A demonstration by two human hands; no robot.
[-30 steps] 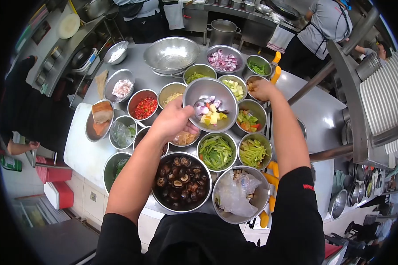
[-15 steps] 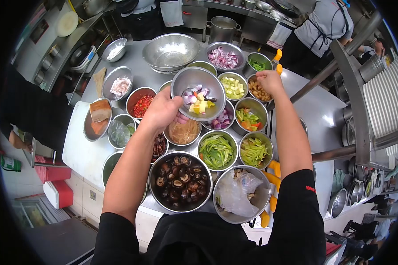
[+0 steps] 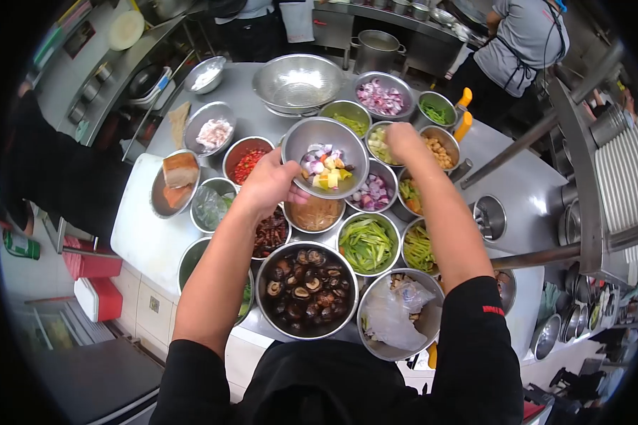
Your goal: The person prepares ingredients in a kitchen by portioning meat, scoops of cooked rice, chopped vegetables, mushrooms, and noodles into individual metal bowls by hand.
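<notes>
Bench [image 3: 507, 166]: we stand at steel crowded with ingredient bowls.
Mixing bowl [image 3: 325, 145]: raised, tilted toward us, showing chopped onion and yellow cubes.
Left hand [image 3: 268, 184]: fingers closed on its rim.
Right hand [image 3: 403, 139]: hovering beside the bowl; we cannot tell its grip.

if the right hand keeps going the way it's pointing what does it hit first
The right hand points away from the person and slightly left, fingers curled down over the bowl of pale green chunks. Going straight on, it would probably meet the bowl of chopped red onion first, though depth is hard to judge.
</notes>
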